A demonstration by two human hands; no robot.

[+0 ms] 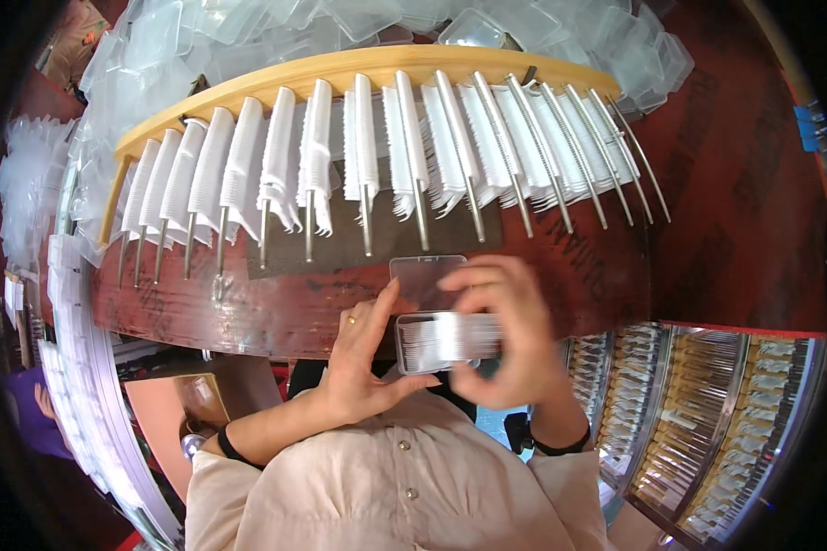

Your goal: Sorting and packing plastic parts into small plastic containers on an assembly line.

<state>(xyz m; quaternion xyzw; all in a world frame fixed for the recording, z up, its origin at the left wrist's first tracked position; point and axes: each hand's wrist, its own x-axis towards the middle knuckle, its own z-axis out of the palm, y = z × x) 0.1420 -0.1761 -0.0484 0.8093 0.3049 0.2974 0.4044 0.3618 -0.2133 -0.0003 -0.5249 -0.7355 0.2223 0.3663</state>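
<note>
My left hand [363, 363] holds a small clear plastic box [401, 347] by its left end, thumb along the near side and fingers at the far side. The box's hinged lid [423, 280] is swung up and away from me. Inside, a row of thin white pieces [423, 342] stands packed on edge; their exact kind I cannot make out. Around the right end of the box curves my right hand [510, 335], smeared by motion, its fingers above and its thumb below the white pieces. Whether it grips any of them is unclear.
Beyond the box, a wooden bar [377, 62] carries several metal rods [423, 220] threaded with white pieces, their tips toward me. Clear plastic cases [276, 28] are heaped behind it on the dark red table [708, 220]. Loaded racks [689, 404] stand at the lower right, a cardboard box [193, 404] at lower left.
</note>
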